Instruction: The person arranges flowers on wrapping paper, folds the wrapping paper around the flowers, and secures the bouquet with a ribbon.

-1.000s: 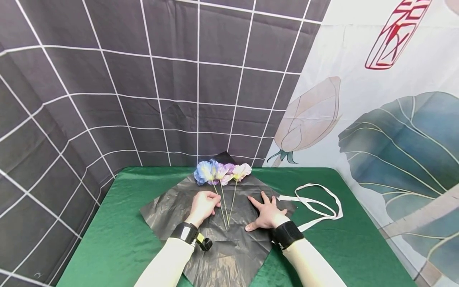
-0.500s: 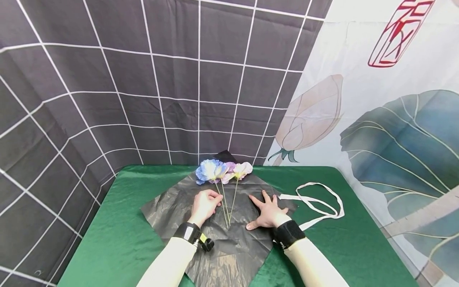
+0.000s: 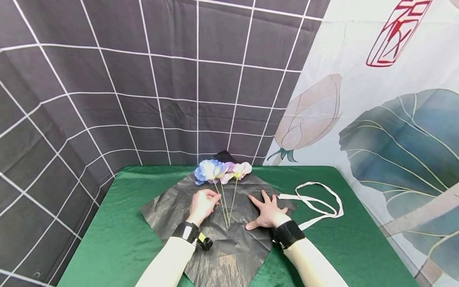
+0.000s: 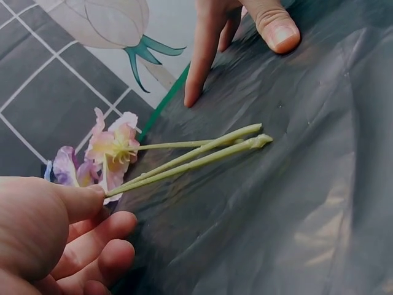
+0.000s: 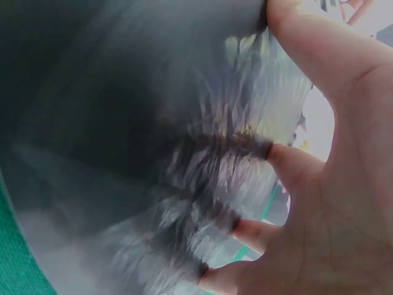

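Three long-stemmed flowers lie on a crinkled black wrapping sheet (image 3: 229,263), their heads toward the table's far edge: a blue flower (image 3: 208,170), a purple one partly behind it, and a pale pink flower (image 3: 242,170). Their green stems (image 4: 202,161) converge at the near ends. Thumb and forefinger of my left hand (image 3: 202,205) pinch stem near the blue head; the other fingers curl loosely beneath. To the right of the stems, my right hand (image 3: 268,211) rests on the sheet with fingers spread, its fingertips against the black surface in the right wrist view.
A white ribbon (image 3: 335,217) lies looped right of the sheet, one end running by the right wrist. Green cloth (image 3: 118,239) covers the table. Behind stands a dark gridded curtain (image 3: 172,79), with a white painted hanging (image 3: 315,119) at right.
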Demonstrator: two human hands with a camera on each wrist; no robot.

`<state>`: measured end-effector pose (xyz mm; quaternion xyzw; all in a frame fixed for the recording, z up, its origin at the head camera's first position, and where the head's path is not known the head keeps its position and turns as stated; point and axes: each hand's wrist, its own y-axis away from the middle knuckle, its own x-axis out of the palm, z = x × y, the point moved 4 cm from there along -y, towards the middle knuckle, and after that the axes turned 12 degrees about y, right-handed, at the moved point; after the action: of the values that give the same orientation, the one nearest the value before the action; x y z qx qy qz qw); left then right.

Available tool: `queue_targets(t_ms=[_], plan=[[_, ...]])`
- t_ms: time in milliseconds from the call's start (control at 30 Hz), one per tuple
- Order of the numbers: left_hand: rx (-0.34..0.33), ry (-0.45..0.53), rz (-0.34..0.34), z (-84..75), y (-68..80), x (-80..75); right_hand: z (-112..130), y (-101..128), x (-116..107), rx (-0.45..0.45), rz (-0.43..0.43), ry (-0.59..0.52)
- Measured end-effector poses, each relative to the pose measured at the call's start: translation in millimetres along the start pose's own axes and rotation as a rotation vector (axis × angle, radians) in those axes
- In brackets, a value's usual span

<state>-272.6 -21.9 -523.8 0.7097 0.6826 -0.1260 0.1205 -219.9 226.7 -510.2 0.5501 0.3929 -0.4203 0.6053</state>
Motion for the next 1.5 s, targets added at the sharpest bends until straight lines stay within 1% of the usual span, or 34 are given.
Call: queue_targets(t_ms=[167, 400, 600, 667, 800, 833, 900, 967, 1033, 1067, 1133, 1200, 1267, 1333, 1367, 1433, 1500], plan=[[0.003, -0.009, -0.004, 0.1, 0.1, -2.6, 0.5, -0.9, -0.5, -0.005, 0.000, 0.004], [-0.005, -0.023, 0.010, -1.6, -2.2, -2.0, -0.4, -0.2, -1.1, -0.003, -0.005, 0.003], [0.022, -0.049, 0.031, -3.6, -5.0, -4.2, 3.6, 1.5, -3.6, -0.008, 0.009, -0.005], [0.021, -0.054, 0.032, -4.6, -5.0, -5.4, 4.3, 1.7, -4.4, -0.010, 0.008, -0.006], [0.014, -0.060, 0.029, -3.3, -1.5, -9.9, 4.4, 2.3, -3.4, -0.016, 0.006, -0.030], [0.015, -0.071, 0.026, -3.5, 0.2, -12.2, 4.2, 2.6, -3.1, -0.019, 0.002, -0.039], [0.037, -0.111, 0.022, -4.0, 4.5, -18.2, 3.3, 3.0, -1.8, -0.023, -0.008, -0.050], [0.092, -0.165, 0.035, -6.2, 10.7, -25.4, 1.5, 3.4, -0.4, -0.027, -0.020, -0.050], [0.188, -0.237, 0.074, -7.9, 19.4, -33.7, -0.4, 3.7, 1.9, -0.036, -0.032, -0.047], [0.254, -0.275, 0.109, -8.1, 24.8, -38.2, -1.3, 3.9, 3.4, -0.043, -0.039, -0.047], [0.407, -0.353, 0.203, -8.4, 37.7, -47.6, -3.1, 4.4, 5.2, -0.063, -0.055, -0.053], [0.553, -0.419, 0.313, -7.3, 52.6, -58.3, -4.9, 5.6, 5.1, -0.086, -0.081, -0.061], [0.673, -0.459, 0.422, -4.5, 68.9, -69.6, -7.0, 8.3, 3.7, -0.124, -0.121, -0.077], [0.750, -0.469, 0.526, -0.8, 84.8, -80.8, -9.0, 14.0, 1.3, -0.188, -0.173, -0.080], [0.775, -0.473, 0.572, 1.5, 92.1, -85.8, -10.2, 17.9, 0.1, -0.233, -0.203, -0.073], [0.815, -0.475, 0.650, 6.5, 105.5, -94.9, -12.5, 27.9, -0.9, -0.353, -0.244, -0.061], [0.845, -0.482, 0.699, 11.4, 116.2, -102.1, -14.6, 40.6, 0.9, -0.490, -0.240, -0.046]])
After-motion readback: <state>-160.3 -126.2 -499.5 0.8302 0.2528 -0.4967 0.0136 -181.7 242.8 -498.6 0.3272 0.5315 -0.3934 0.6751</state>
